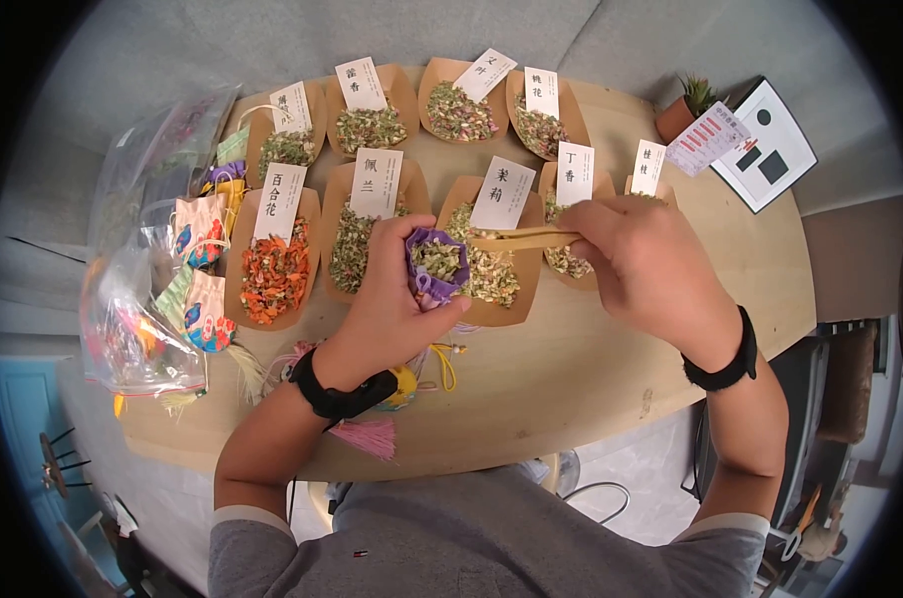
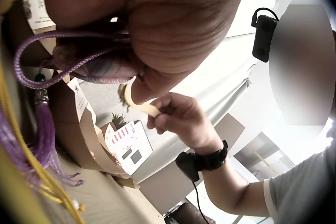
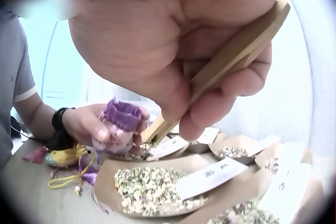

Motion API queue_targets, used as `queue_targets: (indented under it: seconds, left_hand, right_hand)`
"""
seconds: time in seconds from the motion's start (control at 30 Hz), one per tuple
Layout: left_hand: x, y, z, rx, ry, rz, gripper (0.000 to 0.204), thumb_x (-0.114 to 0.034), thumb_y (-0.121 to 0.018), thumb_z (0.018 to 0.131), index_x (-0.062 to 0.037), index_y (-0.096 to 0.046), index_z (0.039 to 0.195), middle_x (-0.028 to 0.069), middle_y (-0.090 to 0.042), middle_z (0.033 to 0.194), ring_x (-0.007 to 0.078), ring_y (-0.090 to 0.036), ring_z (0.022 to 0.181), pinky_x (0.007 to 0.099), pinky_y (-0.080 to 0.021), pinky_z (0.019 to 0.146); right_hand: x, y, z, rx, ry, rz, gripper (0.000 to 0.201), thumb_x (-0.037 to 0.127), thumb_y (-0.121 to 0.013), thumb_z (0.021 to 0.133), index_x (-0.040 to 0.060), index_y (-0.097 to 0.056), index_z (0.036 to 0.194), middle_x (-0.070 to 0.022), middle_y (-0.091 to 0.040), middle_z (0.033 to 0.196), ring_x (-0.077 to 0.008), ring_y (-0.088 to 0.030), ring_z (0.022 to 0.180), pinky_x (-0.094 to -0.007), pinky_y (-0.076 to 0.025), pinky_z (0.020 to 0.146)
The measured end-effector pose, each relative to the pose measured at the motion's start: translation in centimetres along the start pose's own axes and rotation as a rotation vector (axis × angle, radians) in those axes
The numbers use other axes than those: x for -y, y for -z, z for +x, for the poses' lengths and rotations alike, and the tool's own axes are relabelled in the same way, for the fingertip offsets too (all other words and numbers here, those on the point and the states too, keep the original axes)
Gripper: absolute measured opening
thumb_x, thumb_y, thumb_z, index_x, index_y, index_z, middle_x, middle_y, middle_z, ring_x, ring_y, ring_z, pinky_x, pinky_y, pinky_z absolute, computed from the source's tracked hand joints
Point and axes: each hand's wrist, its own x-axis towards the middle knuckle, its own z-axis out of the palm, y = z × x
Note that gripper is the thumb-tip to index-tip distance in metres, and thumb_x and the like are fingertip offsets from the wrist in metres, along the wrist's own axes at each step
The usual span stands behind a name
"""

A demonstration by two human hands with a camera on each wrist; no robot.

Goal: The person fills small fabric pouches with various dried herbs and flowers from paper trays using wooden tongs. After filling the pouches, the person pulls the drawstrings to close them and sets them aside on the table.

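While the left hand (image 1: pixel 384 307) grips the open pouch (image 3: pixel 124 117), the right hand (image 1: pixel 652 267) pinches wooden tongs (image 1: pixel 533 239), tips at the pouch's 2 o'clock. Dried herbs (image 1: pixel 435 259) sit high inside; filling seems well advanced, closure apparently left.

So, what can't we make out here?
- Fill depth in the purple-rimmed pouch: head view, the top layer of dried herbs hides it.
- Whether the wooden tongs' tips pinch anything: head view, too small.
- Fine print on the 佩兰 card: head view, too small.
- Full contents of the clear plastic bag: head view, glare and folds.
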Motion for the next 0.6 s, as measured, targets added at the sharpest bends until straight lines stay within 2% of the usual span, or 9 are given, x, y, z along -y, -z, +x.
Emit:
queue_targets:
  seconds: [0.1, 0.2, 0.33, 0.4, 0.43, 0.47, 0.53, 0.57, 0.6]
  left_hand:
    - [0.2, -0.1, 0.0, -0.002, -0.002, -0.015, 0.079, -0.003, -0.079, 0.079, -0.007, -0.033, 0.143, 0.0075, -0.047, 0.122, 0.0152, -0.051, 0.114, 0.031, -0.046, 0.097]
    - [-0.3, -0.1, 0.0, -0.002, 0.019, -0.059, 0.079, -0.003, -0.079, 0.079, -0.0066, -0.033, 0.143, 0.0085, -0.048, 0.124, 0.0161, -0.051, 0.117, 0.0318, -0.047, 0.099]
    - [-0.7, -0.1, 0.0, -0.033, -0.001, -0.156, 0.079, -0.002, -0.079, 0.08, -0.0057, -0.032, 0.143, 0.0099, -0.049, 0.127, 0.0171, -0.052, 0.116, 0.0326, -0.047, 0.1]
    - [-0.4, 0.1, 0.0, -0.058, -0.048, -0.116, 0.08, -0.003, -0.079, 0.08, -0.0055, -0.031, 0.143, 0.0101, -0.049, 0.126, 0.0171, -0.053, 0.116, 0.0327, -0.047, 0.099]
    - [-0.4, 0.1, 0.1, -0.074, -0.094, -0.076, 0.08, -0.003, -0.08, 0.079, -0.0053, -0.031, 0.143, 0.0104, -0.05, 0.126, 0.0172, -0.054, 0.115, 0.0328, -0.047, 0.099]
    - [-0.4, -0.1, 0.1, -0.077, -0.102, -0.073, 0.08, -0.003, -0.08, 0.079, -0.0053, -0.031, 0.143, 0.0104, -0.05, 0.126, 0.0172, -0.054, 0.115, 0.0328, -0.047, 0.099]
    - [-0.7, -0.3, 0.0, -0.15, -0.085, -0.256, 0.081, -0.011, -0.083, 0.074, 0.0, -0.035, 0.139, 0.0133, -0.042, 0.122, 0.0225, -0.05, 0.113, 0.0356, -0.044, 0.099]
    - [-1.0, -0.3, 0.0, -0.152, -0.094, -0.252, 0.081, -0.011, -0.083, 0.074, 0.0, -0.035, 0.139, 0.0133, -0.042, 0.122, 0.0225, -0.05, 0.113, 0.0356, -0.044, 0.099]
    - [-1.2, -0.2, -0.1, -0.161, -0.085, -0.267, 0.081, -0.012, -0.083, 0.075, 0.0004, -0.035, 0.139, 0.0137, -0.043, 0.123, 0.0227, -0.05, 0.112, 0.0361, -0.044, 0.099]
  right_hand:
    - [1.3, 0.2, 1.2, -0.025, 0.097, -0.047, 0.019, 0.0, -0.063, 0.072, 0.0008, -0.065, 0.091, -0.0187, -0.065, 0.075, -0.0366, -0.067, 0.074, -0.0449, -0.053, 0.064]
    - [2.9, -0.1, 2.1, 0.095, 0.109, -0.104, 0.027, -0.005, -0.068, 0.072, 0.0018, -0.068, 0.098, -0.0158, -0.069, 0.083, -0.0365, -0.067, 0.076, -0.0435, -0.053, 0.064]
    - [3.6, 2.1, 2.2, 0.086, 0.119, -0.125, 0.029, -0.005, -0.068, 0.073, 0.0004, -0.068, 0.101, -0.0169, -0.069, 0.085, -0.0372, -0.066, 0.076, -0.0439, -0.052, 0.064]
    - [3.7, 3.3, 1.3, 0.014, -0.017, -0.023, 0.029, -0.005, -0.068, 0.076, -0.0006, -0.068, 0.105, -0.019, -0.068, 0.086, -0.0381, -0.065, 0.076, -0.0433, -0.051, 0.063]
    - [3.6, 3.6, 1.0, 0.024, -0.068, 0.052, 0.026, 0.0, -0.072, 0.081, -0.0018, -0.067, 0.106, -0.0157, -0.067, 0.08, -0.0283, -0.066, 0.07, -0.038, -0.049, 0.062]
    - [3.8, 3.5, 0.8, 0.017, -0.064, 0.048, 0.026, 0.0, -0.072, 0.081, -0.0018, -0.067, 0.106, -0.0157, -0.067, 0.08, -0.0283, -0.066, 0.07, -0.038, -0.049, 0.062]
    - [4.1, 2.4, 0.4, 0.079, -0.365, 0.447, 0.023, 0.01, -0.077, 0.087, -0.0011, -0.067, 0.105, -0.0046, -0.063, 0.075, -0.0125, -0.058, 0.068, -0.031, -0.046, 0.061]
    - [4.2, 1.3, 0.2, 0.071, -0.359, 0.444, 0.023, 0.01, -0.077, 0.087, -0.0011, -0.067, 0.105, -0.0046, -0.063, 0.075, -0.0125, -0.058, 0.068, -0.031, -0.046, 0.061]
    - [4.1, -0.3, 0.0, 0.063, -0.409, 0.596, 0.026, 0.019, -0.078, 0.088, -0.0016, -0.067, 0.1, -0.0054, -0.063, 0.073, -0.0122, -0.058, 0.064, -0.0303, -0.046, 0.059]
